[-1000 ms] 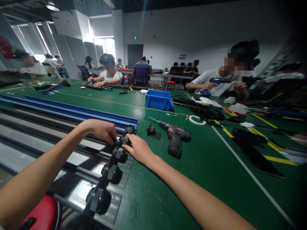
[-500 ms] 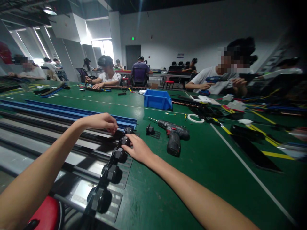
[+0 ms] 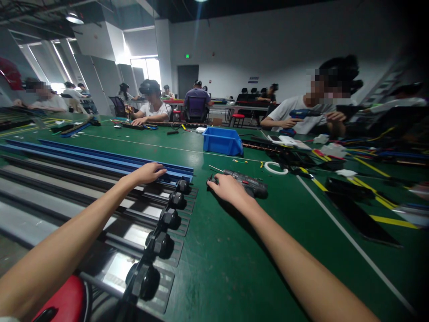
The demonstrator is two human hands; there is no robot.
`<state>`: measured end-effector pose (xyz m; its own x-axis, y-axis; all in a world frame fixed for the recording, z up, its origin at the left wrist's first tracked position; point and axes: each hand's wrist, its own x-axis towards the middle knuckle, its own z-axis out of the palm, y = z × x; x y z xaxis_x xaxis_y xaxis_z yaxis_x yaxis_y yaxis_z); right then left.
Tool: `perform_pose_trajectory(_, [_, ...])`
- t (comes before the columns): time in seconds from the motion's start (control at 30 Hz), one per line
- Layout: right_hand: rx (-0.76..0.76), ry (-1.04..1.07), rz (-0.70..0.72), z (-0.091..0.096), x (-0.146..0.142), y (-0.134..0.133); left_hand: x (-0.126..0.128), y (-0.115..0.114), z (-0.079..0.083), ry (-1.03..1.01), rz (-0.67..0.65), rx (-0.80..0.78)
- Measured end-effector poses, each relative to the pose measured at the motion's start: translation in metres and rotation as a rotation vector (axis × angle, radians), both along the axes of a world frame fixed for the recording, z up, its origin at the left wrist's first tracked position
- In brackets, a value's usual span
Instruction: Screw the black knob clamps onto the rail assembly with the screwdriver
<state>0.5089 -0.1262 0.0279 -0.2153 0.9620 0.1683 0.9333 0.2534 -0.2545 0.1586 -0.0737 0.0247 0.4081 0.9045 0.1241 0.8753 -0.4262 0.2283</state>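
Note:
My left hand (image 3: 148, 172) lies flat with its fingers stretched out on the end of a long blue rail (image 3: 100, 157). Just beside it a row of several black knobs (image 3: 169, 218) on grey slotted plates runs along the ends of dark and silver rails (image 3: 67, 197). My right hand (image 3: 228, 188) has reached right of the row and curls over a loose black knob piece (image 3: 210, 180) on the green table (image 3: 234, 268). A dark cordless drill (image 3: 252, 186) lies right behind that hand.
A blue bin (image 3: 222, 141) and a white ring (image 3: 275, 168) sit farther back. A co-worker at the right holds a blue tool (image 3: 303, 113) among cables and parts. Other people work at far tables. A red object (image 3: 62, 298) is at the bottom left.
My right hand left the row of knobs and moved right onto the loose knob piece by the drill. My left hand moved up from the rail end and flattened on the blue rail.

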Motion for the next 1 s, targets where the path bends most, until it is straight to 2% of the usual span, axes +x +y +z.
perform_pose_trajectory(0.13, [-0.006, 0.086, 0.107, -0.008, 0.002, 0.003, -0.001, 0.002, -0.004, 0.0, 0.027, -0.069])
perform_pose_trajectory(0.27, [0.01, 0.182, 0.176, -0.017, -0.008, 0.01, 0.001, 0.003, -0.004, 0.021, 0.073, -0.085])
perform_pose_trajectory(0.5, [0.086, 0.232, 0.186, -0.042, -0.038, 0.018, 0.003, 0.003, -0.004, 0.053, 0.09, -0.084])
perform_pose_trajectory(0.67, [0.138, 0.241, 0.171, -0.06, -0.046, 0.019, 0.004, 0.003, -0.004, 0.07, 0.101, -0.092])
perform_pose_trajectory(1.0, [0.149, 0.321, 0.273, -0.068, -0.05, 0.024, 0.004, 0.005, -0.007, 0.044, 0.094, -0.085])
